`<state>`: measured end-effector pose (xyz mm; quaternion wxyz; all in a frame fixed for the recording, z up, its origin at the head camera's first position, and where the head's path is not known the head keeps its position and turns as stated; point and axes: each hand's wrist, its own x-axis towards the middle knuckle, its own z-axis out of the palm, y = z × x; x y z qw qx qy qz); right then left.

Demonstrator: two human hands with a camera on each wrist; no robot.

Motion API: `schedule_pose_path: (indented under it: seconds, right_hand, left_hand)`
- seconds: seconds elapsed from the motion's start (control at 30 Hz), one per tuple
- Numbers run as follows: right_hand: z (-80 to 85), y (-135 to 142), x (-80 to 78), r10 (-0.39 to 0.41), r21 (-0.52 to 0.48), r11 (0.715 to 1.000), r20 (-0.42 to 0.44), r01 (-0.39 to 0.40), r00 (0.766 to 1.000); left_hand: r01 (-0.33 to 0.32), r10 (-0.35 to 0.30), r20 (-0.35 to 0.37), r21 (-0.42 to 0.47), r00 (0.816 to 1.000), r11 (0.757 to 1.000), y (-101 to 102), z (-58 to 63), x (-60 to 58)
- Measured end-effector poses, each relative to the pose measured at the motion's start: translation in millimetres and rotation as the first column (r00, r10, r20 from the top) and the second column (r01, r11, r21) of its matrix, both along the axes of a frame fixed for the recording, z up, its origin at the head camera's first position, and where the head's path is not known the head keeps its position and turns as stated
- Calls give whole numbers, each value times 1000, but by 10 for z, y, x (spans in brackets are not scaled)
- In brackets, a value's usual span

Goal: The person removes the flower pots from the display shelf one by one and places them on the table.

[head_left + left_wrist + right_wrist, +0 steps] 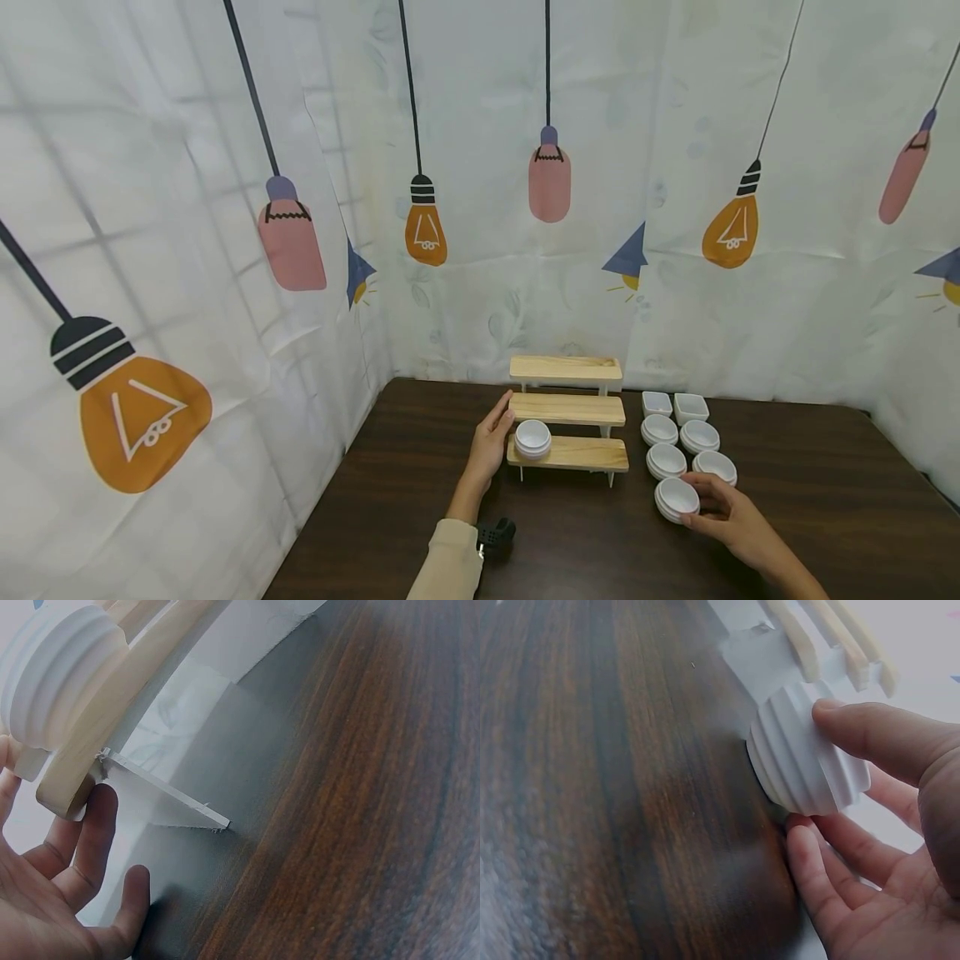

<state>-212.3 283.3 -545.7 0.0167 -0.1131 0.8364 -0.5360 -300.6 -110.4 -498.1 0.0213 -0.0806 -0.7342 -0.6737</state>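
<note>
A three-step wooden display stand (573,408) stands on the dark table, its pale boards on thin light supports. My left hand (486,446) is at its left side, fingers extended, with fingertips at the end of the lowest board (124,697) in the left wrist view. A round ridged white bowl (533,439) sits on that board's left end, close to the left thumb. At the right, my right hand (723,512) pinches another round white bowl (677,498) between thumb and fingers. In the right wrist view this bowl (799,754) is at or very near the tabletop.
Behind the held bowl, more round white bowls (660,430) stand in two columns on the brown table (817,492). Two square white dishes (690,407) are at their far end. A patterned white curtain (480,317) hangs behind and at the sides of the table.
</note>
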Motion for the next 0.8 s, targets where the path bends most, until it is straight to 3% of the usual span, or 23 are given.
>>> schedule_pose_path:
  seconds: [0.23, 0.37, 0.57, 0.8]
  right_hand:
    - [18, 20, 29, 56, -53, 997, -108, -62, 993]
    - [89, 46, 47, 19, -30, 999, -148, -24, 989]
    - [321, 0, 49, -69, 64, 994, -213, 85, 975]
    - [623, -312, -47, -39, 72, 996, -276, 61, 960]
  left_hand:
    - [-1, 1, 2, 0, 1000, 1000, -3, -5, -6]
    - [6, -6, -7, -8, 1000, 1000, -5, -9, -10]
    - [5, -5, 9, -17, 1000, 1000, -18, -7, -23]
    - [13, -13, 9, -13, 1000, 1000, -40, -5, -19]
